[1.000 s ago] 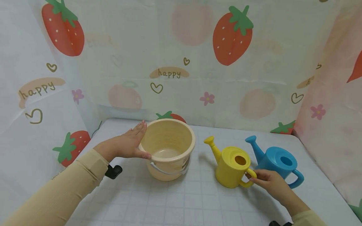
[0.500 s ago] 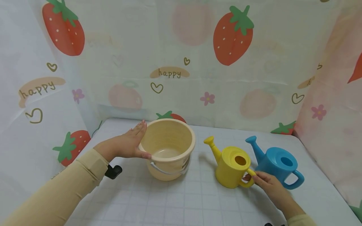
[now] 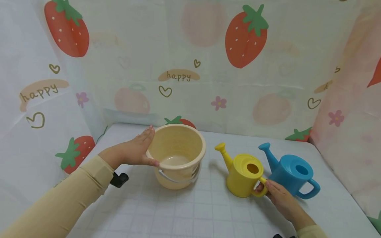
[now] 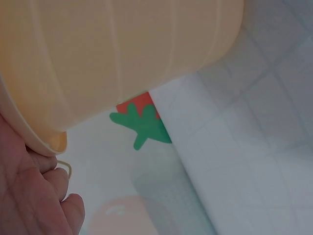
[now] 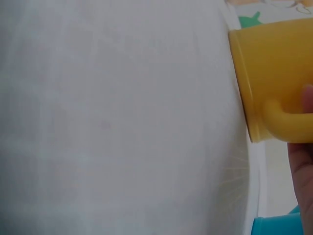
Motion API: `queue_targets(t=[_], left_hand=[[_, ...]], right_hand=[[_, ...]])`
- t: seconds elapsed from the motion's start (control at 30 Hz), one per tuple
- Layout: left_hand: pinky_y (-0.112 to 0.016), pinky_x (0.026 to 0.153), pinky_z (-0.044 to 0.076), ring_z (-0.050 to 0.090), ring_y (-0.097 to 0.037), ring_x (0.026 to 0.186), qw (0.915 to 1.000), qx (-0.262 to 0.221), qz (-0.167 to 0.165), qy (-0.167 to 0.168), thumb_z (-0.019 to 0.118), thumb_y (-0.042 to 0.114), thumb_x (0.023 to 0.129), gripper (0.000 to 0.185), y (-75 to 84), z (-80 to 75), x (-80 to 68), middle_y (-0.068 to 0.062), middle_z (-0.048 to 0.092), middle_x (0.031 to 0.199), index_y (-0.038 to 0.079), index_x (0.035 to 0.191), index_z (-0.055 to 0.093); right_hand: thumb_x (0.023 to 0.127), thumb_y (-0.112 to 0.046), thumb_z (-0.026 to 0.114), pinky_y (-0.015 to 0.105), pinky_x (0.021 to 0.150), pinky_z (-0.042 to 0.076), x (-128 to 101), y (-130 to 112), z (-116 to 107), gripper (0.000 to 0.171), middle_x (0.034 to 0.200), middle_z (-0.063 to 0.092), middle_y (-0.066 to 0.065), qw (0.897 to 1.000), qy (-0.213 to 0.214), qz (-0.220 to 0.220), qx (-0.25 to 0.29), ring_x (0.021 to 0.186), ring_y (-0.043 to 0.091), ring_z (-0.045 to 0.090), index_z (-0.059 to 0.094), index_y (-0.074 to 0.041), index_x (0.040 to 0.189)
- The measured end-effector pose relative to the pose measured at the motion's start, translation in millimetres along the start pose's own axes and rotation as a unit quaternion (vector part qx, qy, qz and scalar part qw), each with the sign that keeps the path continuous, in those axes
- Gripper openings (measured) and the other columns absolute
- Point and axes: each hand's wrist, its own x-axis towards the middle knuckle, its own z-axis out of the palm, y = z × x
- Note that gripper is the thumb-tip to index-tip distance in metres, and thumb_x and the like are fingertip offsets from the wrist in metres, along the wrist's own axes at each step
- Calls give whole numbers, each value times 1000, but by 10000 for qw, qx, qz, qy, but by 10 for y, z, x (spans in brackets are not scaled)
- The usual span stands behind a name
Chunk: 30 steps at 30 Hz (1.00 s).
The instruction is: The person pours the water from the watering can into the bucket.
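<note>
"What's at your far left?"

"Cloth printed with strawberries (image 3: 77, 153), then my beige sleeve (image 3: 74, 195), with a black piece (image 3: 119, 180) sticking out near the wrist."

"And your left fingers (image 3: 146, 136)?"

"Straight, with the thumb spread well away from them. They rest against the left side of the cream bucket (image 3: 168, 173), at the rim, and my thumb lies on the rim nearer me."

"How does the bucket stand?"

"Upright on the white counter (image 3: 178, 218), mouth up, its pale bail (image 3: 175, 180) hanging across the front."

"Next along?"

"The yellow watering can (image 3: 239, 180), right of the bucket and apart from it, also upright on the counter. Its spout slants up towards the bucket."

"Are you holding it?"

"Yes, my right fingers (image 3: 274, 187) are curled round its handle (image 3: 261, 193), on the can's right side."

"Anything further over?"

"The blue watering can (image 3: 287, 172), upright just beside the yellow one, its spout slanting left and its own handle to the right. I can't tell whether my right fingers touch it."
</note>
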Motion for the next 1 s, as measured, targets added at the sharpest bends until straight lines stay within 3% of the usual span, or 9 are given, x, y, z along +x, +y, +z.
queue_targets(t=[0.47,0.77,1.0], left_hand=[[-50,109,11,-8,-32,138,10000,-3,-43,9,53,77,67,128,-34,12,-10,-20,-13,150,-6,142,-8],[-49,109,10,-9,-31,138,10000,-35,-31,-66,52,78,67,127,-22,12,-11,-19,-14,150,-6,143,-8],[-48,110,10,-9,-30,139,10000,-3,-13,-9,52,78,67,127,-31,16,11,-19,-14,150,-5,143,-8]], right_hand=[[100,-41,22,22,81,42,36,-35,133,51,92,43,11,9978,-75,-539,378,93,18,46,43,6,95],[100,-38,25,23,76,41,25,-79,269,46,85,42,6,9934,679,-731,563,87,21,45,42,3,89],[101,-32,28,23,69,38,19,-106,341,47,77,40,4,9809,1502,-1196,309,80,21,42,40,9,83]])
